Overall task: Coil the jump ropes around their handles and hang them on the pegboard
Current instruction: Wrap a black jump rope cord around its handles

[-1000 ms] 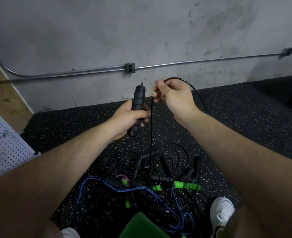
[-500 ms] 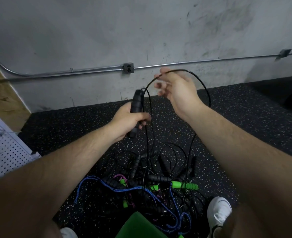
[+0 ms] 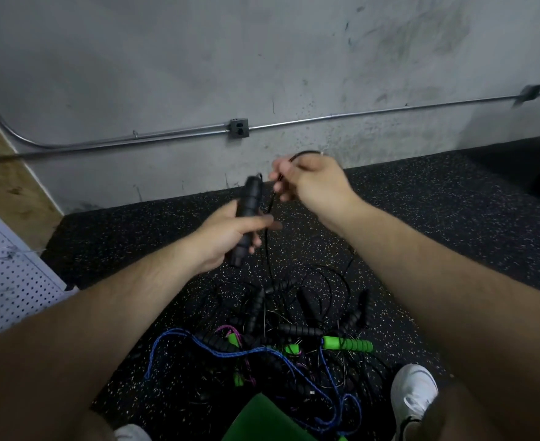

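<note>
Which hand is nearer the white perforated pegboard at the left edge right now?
Left. The left hand, gripping the black ribbed handle, is to the right of the white perforated pegboard; the right hand, pinching the thin black cord, is farther right.

The left hand [image 3: 227, 230] covers the handle's [image 3: 250, 195] middle. Motion blur smears the right hand's [image 3: 315, 183] fingers where they pinch the cord [image 3: 265, 249]. The left edge cuts off the pegboard [image 3: 4, 281], the bottom edge a green object [image 3: 262, 421].

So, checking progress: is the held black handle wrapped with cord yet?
Not visibly: handle looks bare; cord hangs loose below the right hand.
</note>
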`<move>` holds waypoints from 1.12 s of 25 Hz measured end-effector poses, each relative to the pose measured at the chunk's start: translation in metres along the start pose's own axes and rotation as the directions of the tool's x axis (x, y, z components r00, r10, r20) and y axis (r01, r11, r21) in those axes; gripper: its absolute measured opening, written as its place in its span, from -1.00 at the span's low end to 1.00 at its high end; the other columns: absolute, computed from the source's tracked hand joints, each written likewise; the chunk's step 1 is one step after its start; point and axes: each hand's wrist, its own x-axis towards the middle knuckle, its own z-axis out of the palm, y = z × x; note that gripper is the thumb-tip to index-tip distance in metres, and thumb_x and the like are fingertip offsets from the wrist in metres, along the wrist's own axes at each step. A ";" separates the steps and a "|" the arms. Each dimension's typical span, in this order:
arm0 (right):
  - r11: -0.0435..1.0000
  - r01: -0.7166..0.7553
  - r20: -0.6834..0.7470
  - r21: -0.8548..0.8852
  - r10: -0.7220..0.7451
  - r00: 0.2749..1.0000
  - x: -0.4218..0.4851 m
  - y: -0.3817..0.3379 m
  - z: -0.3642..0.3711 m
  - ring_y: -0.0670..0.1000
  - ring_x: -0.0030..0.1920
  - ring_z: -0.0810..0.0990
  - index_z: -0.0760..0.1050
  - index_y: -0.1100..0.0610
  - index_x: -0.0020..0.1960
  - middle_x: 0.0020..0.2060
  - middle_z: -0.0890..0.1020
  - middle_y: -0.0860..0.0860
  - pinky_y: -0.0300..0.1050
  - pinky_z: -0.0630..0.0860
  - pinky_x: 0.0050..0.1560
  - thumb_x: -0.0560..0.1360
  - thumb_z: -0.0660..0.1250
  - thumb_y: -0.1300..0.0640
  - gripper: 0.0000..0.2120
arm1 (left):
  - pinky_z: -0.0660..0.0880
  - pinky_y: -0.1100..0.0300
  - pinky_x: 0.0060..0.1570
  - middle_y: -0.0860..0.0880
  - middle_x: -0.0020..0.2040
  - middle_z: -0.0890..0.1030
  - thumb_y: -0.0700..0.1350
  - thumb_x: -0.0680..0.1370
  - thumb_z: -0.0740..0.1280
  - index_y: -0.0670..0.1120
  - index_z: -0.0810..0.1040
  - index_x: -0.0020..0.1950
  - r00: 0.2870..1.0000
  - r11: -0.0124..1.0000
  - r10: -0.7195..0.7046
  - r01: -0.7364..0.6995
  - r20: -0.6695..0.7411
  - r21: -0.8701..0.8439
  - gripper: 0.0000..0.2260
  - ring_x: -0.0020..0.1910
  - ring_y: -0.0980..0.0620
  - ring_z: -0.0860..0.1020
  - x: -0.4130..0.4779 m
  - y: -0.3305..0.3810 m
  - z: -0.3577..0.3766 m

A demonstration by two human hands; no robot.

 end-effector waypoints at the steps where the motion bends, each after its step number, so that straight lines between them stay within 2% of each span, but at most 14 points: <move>1: 0.987 0.042 -0.057 0.158 -0.034 0.998 0.003 -0.005 -0.005 0.02 -0.19 0.62 0.57 0.24 0.09 -0.07 0.69 0.12 -0.12 0.63 -0.17 0.65 0.25 0.24 -0.86 | 0.50 0.18 -0.32 -0.11 -0.05 0.73 -0.19 0.53 0.45 -0.10 0.46 0.25 0.998 0.997 -0.042 0.040 0.038 0.072 -0.67 -0.33 0.07 0.55 -0.003 -0.007 0.003; 3: 0.948 0.070 -0.103 0.310 -0.040 0.994 0.007 -0.005 -0.012 -0.02 -0.22 0.61 0.55 0.29 0.13 -0.08 0.67 0.12 -0.14 0.57 -0.23 0.63 0.27 0.26 -0.86 | 0.49 0.19 -0.34 -0.12 -0.10 0.73 -0.22 0.54 0.44 -0.15 0.47 0.26 1.000 0.993 -0.030 0.030 -0.006 0.114 -0.68 -0.35 0.07 0.55 -0.003 -0.011 0.008; 4: 0.957 0.010 -0.048 0.289 0.004 0.999 0.008 0.000 -0.013 -0.02 -0.23 0.61 0.55 0.31 0.15 -0.09 0.66 0.12 -0.13 0.54 -0.22 0.60 0.30 0.25 -0.83 | 0.49 0.19 -0.36 -0.13 -0.14 0.73 -0.24 0.54 0.44 -0.16 0.46 0.26 0.998 0.997 0.014 -0.010 -0.061 0.070 -0.68 -0.37 0.07 0.54 -0.002 -0.007 0.009; 6: 0.989 -0.147 0.225 -0.001 0.144 0.964 0.002 0.020 -0.006 0.03 -0.19 0.61 0.56 0.30 0.16 -0.06 0.68 0.15 -0.07 0.55 -0.15 0.49 0.37 0.25 -0.74 | 0.47 0.20 -0.38 -0.10 -0.22 0.71 -0.26 0.53 0.45 -0.17 0.46 0.19 0.984 0.993 0.104 -0.112 -0.141 -0.047 -0.72 -0.40 0.06 0.51 0.001 0.007 0.008; 8: 0.924 -0.149 0.460 -0.353 0.310 0.832 -0.014 0.040 0.009 0.05 -0.12 0.63 0.57 0.27 0.14 0.04 0.69 0.18 -0.06 0.60 -0.10 0.47 0.41 0.26 -0.75 | 0.47 0.21 -0.37 -0.10 -0.21 0.71 -0.25 0.53 0.45 -0.14 0.46 0.11 0.977 0.982 0.148 -0.163 -0.153 -0.094 -0.76 -0.41 0.07 0.49 0.002 0.019 0.007; 9: 0.888 -0.122 0.490 -0.444 0.355 0.796 -0.019 0.046 0.018 0.03 -0.13 0.63 0.57 0.27 0.15 0.06 0.69 0.18 -0.11 0.61 -0.12 0.52 0.39 0.25 -0.78 | 0.47 0.22 -0.36 -0.12 -0.16 0.73 -0.24 0.53 0.46 -0.13 0.46 0.11 0.976 0.981 0.160 -0.174 -0.145 -0.087 -0.76 -0.41 0.07 0.48 0.002 0.021 0.006; 10: 0.876 -0.103 0.483 -0.471 0.354 0.801 -0.024 0.046 0.025 -0.02 -0.19 0.63 0.57 0.29 0.16 0.03 0.70 0.17 -0.18 0.60 -0.18 0.59 0.35 0.22 -0.81 | 0.47 0.23 -0.35 -0.14 -0.09 0.73 -0.23 0.53 0.45 -0.13 0.45 0.12 0.976 0.981 0.169 -0.180 -0.136 -0.078 -0.76 -0.41 0.08 0.48 0.001 0.022 0.006; 13: 0.923 -0.080 0.285 -0.376 0.198 0.938 -0.022 0.031 0.022 -0.08 -0.36 0.59 0.60 0.25 0.04 -0.19 0.70 0.08 -0.25 0.57 -0.31 0.67 0.25 0.14 -0.79 | 0.47 0.24 -0.35 -0.06 -0.08 0.73 -0.21 0.54 0.44 -0.14 0.45 0.13 0.983 0.979 0.143 -0.158 -0.119 -0.129 -0.76 -0.38 0.10 0.48 0.002 0.018 0.004; 16: 1.000 -0.014 0.022 0.000 0.014 1.000 -0.007 0.008 0.000 -0.02 -0.25 0.62 0.59 0.21 0.07 -0.10 0.72 0.10 -0.14 0.62 -0.20 0.66 0.24 0.19 -0.83 | 0.48 0.18 -0.38 -0.04 -0.20 0.60 -0.21 0.52 0.47 -0.13 0.47 0.13 0.997 0.994 0.049 -0.055 -0.065 -0.091 -0.74 -0.38 0.05 0.51 0.000 0.002 0.001; 18: 0.962 0.058 -0.097 0.266 -0.033 0.995 0.000 0.002 -0.014 -0.05 -0.24 0.60 0.57 0.24 0.12 -0.01 0.72 0.13 -0.16 0.58 -0.22 0.67 0.23 0.20 -0.82 | 0.48 0.16 -0.37 -0.09 -0.16 0.64 -0.24 0.52 0.47 -0.13 0.47 0.11 1.000 1.000 -0.002 0.002 -0.010 -0.005 -0.76 -0.36 0.04 0.52 0.000 -0.008 0.005; 19: 0.947 0.066 -0.116 0.314 -0.030 0.993 0.000 0.002 -0.018 -0.06 -0.25 0.59 0.57 0.24 0.13 0.01 0.71 0.13 -0.17 0.57 -0.23 0.67 0.23 0.19 -0.82 | 0.47 0.16 -0.37 -0.12 -0.14 0.66 -0.26 0.52 0.46 -0.13 0.47 0.09 1.000 1.000 -0.004 0.004 -0.009 -0.001 -0.77 -0.36 0.05 0.52 0.001 -0.010 0.007; 23: 0.968 0.017 -0.068 0.250 0.001 0.998 -0.014 0.005 -0.008 -0.07 -0.27 0.56 0.58 0.25 0.06 -0.15 0.69 0.08 -0.16 0.56 -0.23 0.67 0.22 0.18 -0.81 | 0.44 0.16 -0.35 -0.28 -0.11 0.66 -0.26 0.54 0.43 -0.12 0.44 0.10 0.999 0.997 0.033 -0.034 -0.013 -0.075 -0.77 -0.37 0.05 0.49 0.003 -0.002 0.015; 26: 0.899 0.184 -0.292 0.398 -0.066 0.954 -0.003 -0.018 -0.025 -0.06 -0.26 0.55 0.56 0.25 0.07 -0.14 0.67 0.09 -0.20 0.57 -0.21 0.66 0.23 0.19 -0.83 | 0.40 0.16 -0.32 -0.21 0.00 0.71 -0.23 0.56 0.42 -0.12 0.42 0.10 0.995 0.998 -0.013 0.018 0.096 -0.055 -0.78 -0.33 0.05 0.48 -0.001 -0.007 0.018; 28: 0.832 0.261 -0.432 0.490 -0.028 0.902 0.001 -0.027 -0.044 -0.08 -0.30 0.53 0.55 0.25 0.09 -0.19 0.65 0.06 -0.20 0.55 -0.22 0.66 0.25 0.14 -0.81 | 0.43 0.15 -0.23 -0.15 0.00 0.73 -0.21 0.55 0.43 -0.10 0.44 0.09 0.996 1.000 -0.014 0.014 0.087 0.000 -0.80 -0.26 0.04 0.53 -0.001 -0.009 0.020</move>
